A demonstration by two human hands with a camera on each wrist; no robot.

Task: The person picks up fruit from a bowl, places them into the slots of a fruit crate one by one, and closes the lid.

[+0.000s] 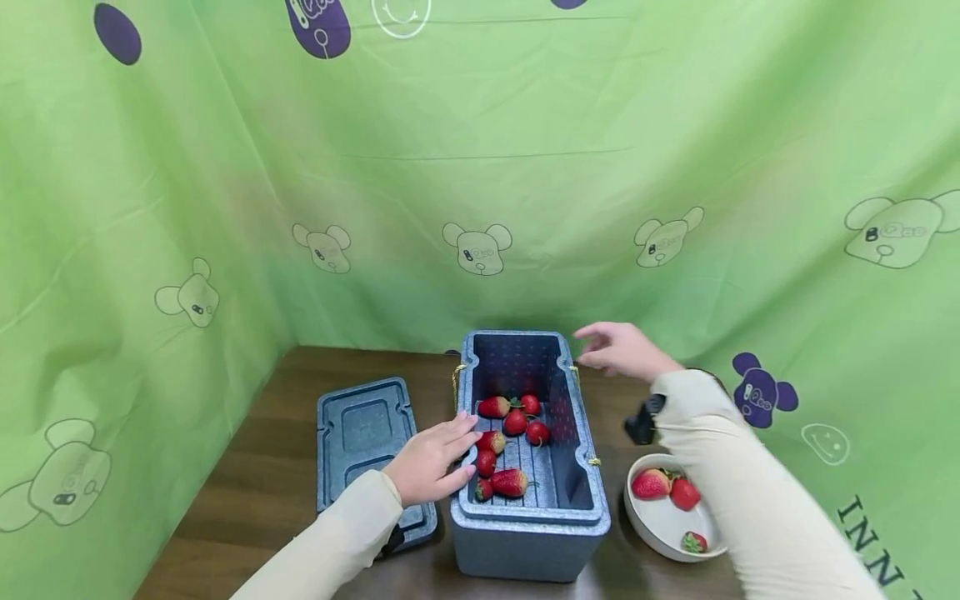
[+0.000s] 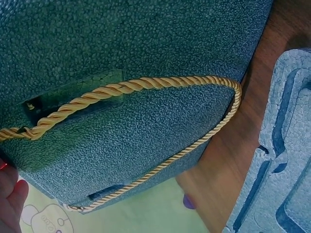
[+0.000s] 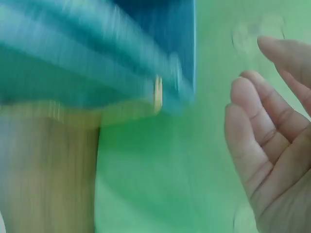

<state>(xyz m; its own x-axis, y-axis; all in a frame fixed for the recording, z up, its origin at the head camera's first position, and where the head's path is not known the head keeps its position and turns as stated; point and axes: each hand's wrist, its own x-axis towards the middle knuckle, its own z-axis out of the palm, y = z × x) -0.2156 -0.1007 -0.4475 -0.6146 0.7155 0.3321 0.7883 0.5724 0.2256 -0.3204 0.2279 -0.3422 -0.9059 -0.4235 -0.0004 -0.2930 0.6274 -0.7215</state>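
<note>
A blue-grey foam box (image 1: 517,546) stands in the middle with several strawberries (image 1: 510,482) on its slatted floor. My left hand (image 1: 435,457) rests on the box's left rim, fingers extended over the edge. Only its fingertips show at the edge of the left wrist view. My right hand (image 1: 622,348) is in the air just right of the box's far end, holding nothing, its fingers loosely bent. To the right, a white bowl (image 1: 656,533) holds 3 strawberries, partly covered by the right sleeve.
The box's lid (image 1: 367,425) lies flat on the brown wooden table (image 1: 225,500) left of the box. A twisted gold rope (image 2: 170,82) hangs along the box's left side. A green patterned cloth (image 1: 480,183) encloses the table at the back and sides.
</note>
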